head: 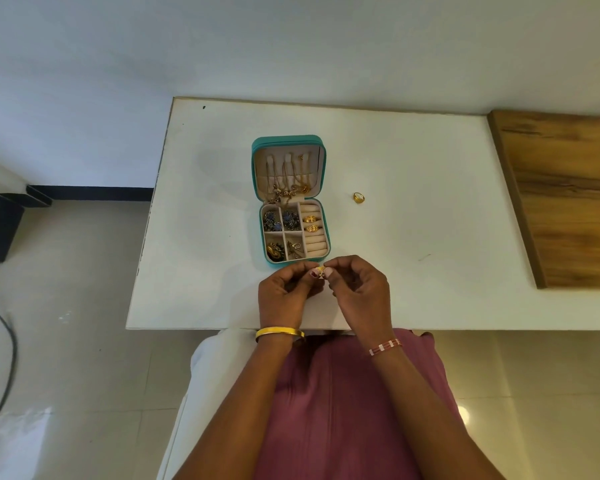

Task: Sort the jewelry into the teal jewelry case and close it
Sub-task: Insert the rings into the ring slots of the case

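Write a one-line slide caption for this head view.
Both hands, left hand and right hand, pinch a gold ring before the open teal jewelry case; another gold ring lies on the white table.

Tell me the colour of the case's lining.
Cream lining, clearest in the head view.

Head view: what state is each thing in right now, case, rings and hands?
Teal jewelry case: open, lid up.
Ring rolls: two gold rings seated.
Gold ring: held between both hands.
Loose gold ring: on table, right of case.
Left hand: pinching ring.
Right hand: pinching ring.
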`<action>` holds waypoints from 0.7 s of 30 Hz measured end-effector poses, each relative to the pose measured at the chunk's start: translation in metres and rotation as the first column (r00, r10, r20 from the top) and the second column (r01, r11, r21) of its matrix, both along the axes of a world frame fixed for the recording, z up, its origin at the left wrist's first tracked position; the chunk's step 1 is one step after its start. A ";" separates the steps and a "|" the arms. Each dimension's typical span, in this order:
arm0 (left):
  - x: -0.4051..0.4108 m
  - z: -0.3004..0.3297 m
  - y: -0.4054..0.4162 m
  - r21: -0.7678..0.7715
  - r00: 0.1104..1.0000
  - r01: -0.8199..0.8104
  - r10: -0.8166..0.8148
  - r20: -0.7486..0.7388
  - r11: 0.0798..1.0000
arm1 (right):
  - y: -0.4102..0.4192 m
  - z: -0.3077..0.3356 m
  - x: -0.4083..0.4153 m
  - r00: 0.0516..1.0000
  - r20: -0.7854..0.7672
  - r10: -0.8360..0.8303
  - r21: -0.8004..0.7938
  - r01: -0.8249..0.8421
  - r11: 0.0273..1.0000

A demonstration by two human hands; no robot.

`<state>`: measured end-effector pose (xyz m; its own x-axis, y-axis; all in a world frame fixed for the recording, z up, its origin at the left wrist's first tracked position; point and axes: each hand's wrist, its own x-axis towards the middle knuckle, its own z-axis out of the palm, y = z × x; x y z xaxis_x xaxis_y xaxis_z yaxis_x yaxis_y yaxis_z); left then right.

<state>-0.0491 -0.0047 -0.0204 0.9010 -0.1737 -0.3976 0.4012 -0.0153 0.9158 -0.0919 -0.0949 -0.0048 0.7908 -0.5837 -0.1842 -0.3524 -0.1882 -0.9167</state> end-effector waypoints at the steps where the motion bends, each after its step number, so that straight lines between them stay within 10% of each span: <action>1: 0.000 -0.001 0.000 0.012 1.000 -0.008 0.008 0.002 1.000 | 0.000 0.000 0.000 1.000 0.005 -0.008 0.011 0.008 1.000; 21: 0.005 -0.005 0.002 -0.059 0.956 -0.234 0.218 -0.197 0.970 | -0.026 0.010 0.025 0.999 0.042 0.008 -0.266 0.004 0.964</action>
<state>-0.0441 -0.0024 -0.0258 0.8311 -0.0126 -0.5559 0.5500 0.1666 0.8184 -0.0668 -0.1204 0.0047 0.7956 -0.6057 0.0111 -0.3139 -0.4279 -0.8476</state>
